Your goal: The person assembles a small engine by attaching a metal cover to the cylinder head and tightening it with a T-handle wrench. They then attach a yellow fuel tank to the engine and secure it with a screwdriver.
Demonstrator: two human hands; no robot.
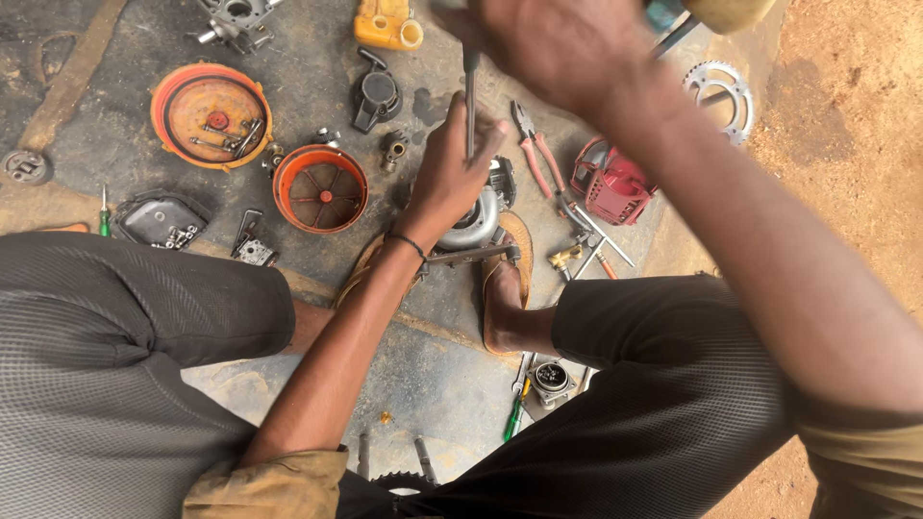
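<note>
Grey, oil-stained concrete floor [115,144] carries the scattered parts, with bare reddish dirt [846,115] along its right edge. At the centre, the left hand [452,168] is closed around a thin dark metal rod [470,96] held upright, its lower end on a round silver engine part [476,221] that sits on the floor between the person's sandalled feet. The right hand [558,48] is raised above the rod's top, blurred and fisted; what it grips is cut off by the frame edge, so I cannot tell.

Just right of the engine part lie red-handled pliers [538,154], and beyond them a red plastic housing [611,183] and a silver sprocket [719,96]. To the left stands an orange round cover [320,187] with spokes inside, and farther left a larger orange disc [212,115] holding small metal bits. A black cap [375,96] and a yellow plastic container [385,24] lie near the top. A green-handled screwdriver [104,216] rests at far left.
</note>
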